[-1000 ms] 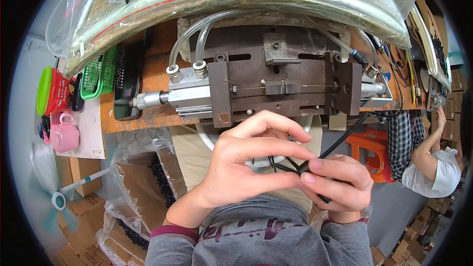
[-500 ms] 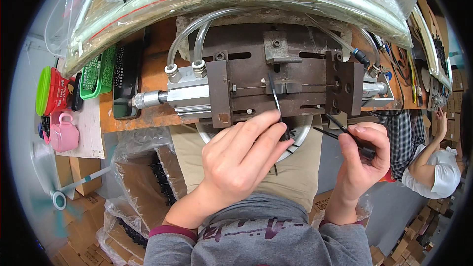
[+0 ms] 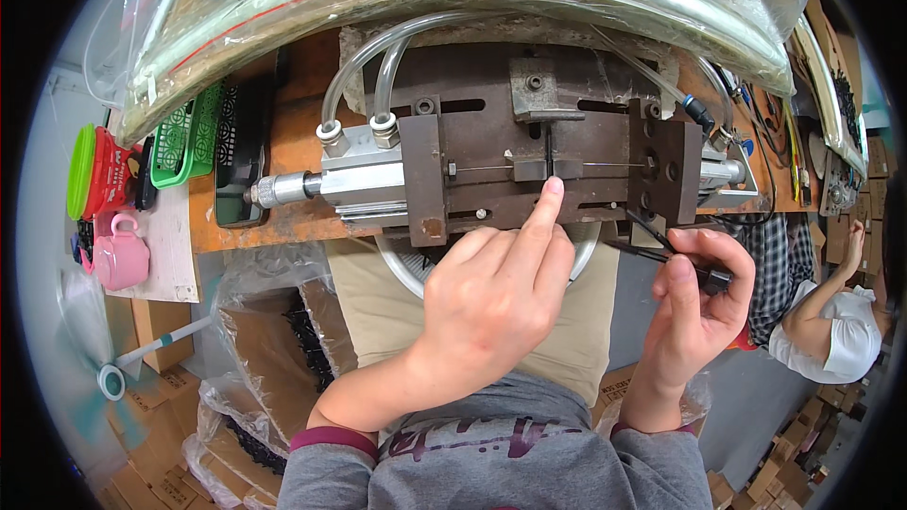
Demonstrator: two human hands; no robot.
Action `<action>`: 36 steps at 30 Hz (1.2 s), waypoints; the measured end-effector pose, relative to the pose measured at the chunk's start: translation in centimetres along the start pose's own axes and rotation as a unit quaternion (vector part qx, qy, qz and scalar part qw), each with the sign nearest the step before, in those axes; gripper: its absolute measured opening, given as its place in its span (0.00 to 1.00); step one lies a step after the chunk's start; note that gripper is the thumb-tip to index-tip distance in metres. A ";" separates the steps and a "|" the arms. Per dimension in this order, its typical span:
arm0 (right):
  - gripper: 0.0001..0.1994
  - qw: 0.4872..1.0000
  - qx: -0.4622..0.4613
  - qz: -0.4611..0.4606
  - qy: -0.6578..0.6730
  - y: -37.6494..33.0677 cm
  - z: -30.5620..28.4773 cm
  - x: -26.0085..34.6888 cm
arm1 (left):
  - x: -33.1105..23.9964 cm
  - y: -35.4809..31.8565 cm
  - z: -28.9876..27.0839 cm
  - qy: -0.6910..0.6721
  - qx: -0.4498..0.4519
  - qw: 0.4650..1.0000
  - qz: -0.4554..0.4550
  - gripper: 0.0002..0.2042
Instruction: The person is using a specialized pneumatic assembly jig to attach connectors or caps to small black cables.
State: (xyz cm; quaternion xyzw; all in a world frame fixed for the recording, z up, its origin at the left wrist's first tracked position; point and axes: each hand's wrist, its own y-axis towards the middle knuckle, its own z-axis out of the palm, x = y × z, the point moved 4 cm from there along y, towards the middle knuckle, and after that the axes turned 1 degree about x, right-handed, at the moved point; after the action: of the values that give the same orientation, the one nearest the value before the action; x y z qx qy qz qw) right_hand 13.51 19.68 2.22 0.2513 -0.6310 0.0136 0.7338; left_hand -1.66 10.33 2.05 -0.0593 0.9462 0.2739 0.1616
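Head view. Writing first: pale lettering on the red tub (image 3: 111,170) at far left, purple script across my grey sweatshirt (image 3: 472,477), small dark print on a carton (image 3: 619,382) by my right forearm. Print is too small to make out.

Black strip (image 3: 550,144) sits in the small block (image 3: 529,170) mid-jig (image 3: 482,137). Long axis runs front to back, away from me, far end toward the bracket (image 3: 545,99), near end under my fingertip; roughly square to the thin rod (image 3: 482,168) that comes in from the left.

My left hand (image 3: 496,293): index straight out, tip touching the strip's near end; other fingers bent, thumb hidden, so can't tell if anything is pinched underneath. My right hand (image 3: 699,312): closed around black parts (image 3: 718,280), thumb and fingers together, just in front of the dark right-hand plate (image 3: 675,170). Their thin ends slant up and left out of my grip, toward the jig; chunky end by my fingers.

Jig is on the wooden desk (image 3: 300,146), silver cylinder (image 3: 364,189) at its left with clear hoses (image 3: 385,85) on top. Left on the desk: green basket (image 3: 175,146), pink cup (image 3: 123,260). Co-worker (image 3: 846,335) at far right.
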 end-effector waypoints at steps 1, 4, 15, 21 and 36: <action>0.15 1.000 0.006 -0.003 0.003 0.0 0.1 0.0 | 0.1 0.2 0.0 -0.007 0.000 1.000 -0.002 0.11; 0.16 0.999 0.026 -0.026 -0.016 -0.1 0.0 0.2 | 0.5 0.4 -0.1 -0.018 0.003 1.000 -0.009 0.12; 0.21 0.948 0.028 -0.238 -0.209 -0.9 0.7 1.3 | 0.6 0.6 -0.7 -0.064 0.023 0.997 -0.028 0.14; 0.18 0.858 0.227 -0.319 -0.332 -1.3 3.2 1.8 | -0.1 -0.3 -2.1 -0.432 0.014 0.900 -0.061 0.22; 0.29 0.926 0.153 -0.255 -0.233 0.1 1.5 0.4 | 0.7 -0.4 0.4 -0.030 -0.023 0.999 0.014 0.14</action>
State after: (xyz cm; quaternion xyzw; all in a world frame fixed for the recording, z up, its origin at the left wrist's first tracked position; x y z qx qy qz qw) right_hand 12.19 19.13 2.72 0.5093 -0.6890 -0.1364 0.4973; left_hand -2.10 10.17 1.31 -0.0412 0.9351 0.2994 0.1851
